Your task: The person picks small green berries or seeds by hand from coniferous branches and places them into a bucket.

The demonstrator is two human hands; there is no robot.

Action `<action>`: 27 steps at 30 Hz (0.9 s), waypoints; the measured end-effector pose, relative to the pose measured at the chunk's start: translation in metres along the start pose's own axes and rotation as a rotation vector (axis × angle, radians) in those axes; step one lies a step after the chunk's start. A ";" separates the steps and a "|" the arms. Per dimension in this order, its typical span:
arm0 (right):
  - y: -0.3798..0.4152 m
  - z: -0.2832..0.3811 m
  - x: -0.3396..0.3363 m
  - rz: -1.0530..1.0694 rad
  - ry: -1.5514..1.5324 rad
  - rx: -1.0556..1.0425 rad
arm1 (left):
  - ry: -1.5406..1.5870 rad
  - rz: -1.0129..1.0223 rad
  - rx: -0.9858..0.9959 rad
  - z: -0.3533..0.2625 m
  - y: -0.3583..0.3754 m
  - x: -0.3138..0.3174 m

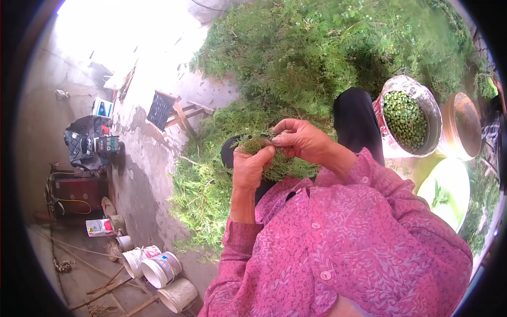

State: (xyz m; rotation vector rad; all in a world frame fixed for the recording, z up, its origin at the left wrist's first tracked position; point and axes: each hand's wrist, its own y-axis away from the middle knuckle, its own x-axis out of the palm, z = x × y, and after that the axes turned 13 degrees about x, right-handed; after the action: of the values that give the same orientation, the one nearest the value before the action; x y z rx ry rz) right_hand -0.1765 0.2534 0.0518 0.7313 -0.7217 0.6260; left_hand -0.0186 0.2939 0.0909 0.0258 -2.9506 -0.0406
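Note:
Between my two hands, over my lap, is a leafy green evergreen sprig. My left hand is closed round its lower part, thumb upward. The thumb and fingers of my right hand pinch at the sprig close to the left thumb; any small piece between those fingertips is hidden. More cut evergreen branches are heaped in front of me and beside my legs. To the right stands a bucket holding many small green cones or berries.
Beyond that bucket is another round container, with a pale green basin nearer me. On the left are a small folding stool, a dark red box and several white buckets by some sticks.

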 end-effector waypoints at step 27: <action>0.018 0.039 0.012 0.053 0.457 -0.140 | -0.291 0.409 -0.158 -0.018 0.013 0.000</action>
State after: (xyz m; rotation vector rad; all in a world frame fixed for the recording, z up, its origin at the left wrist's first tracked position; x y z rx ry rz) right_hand -0.1959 0.2371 0.0883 0.4179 -0.3575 0.7509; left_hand -0.0151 0.3062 0.1090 -0.6556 -3.1610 -0.2363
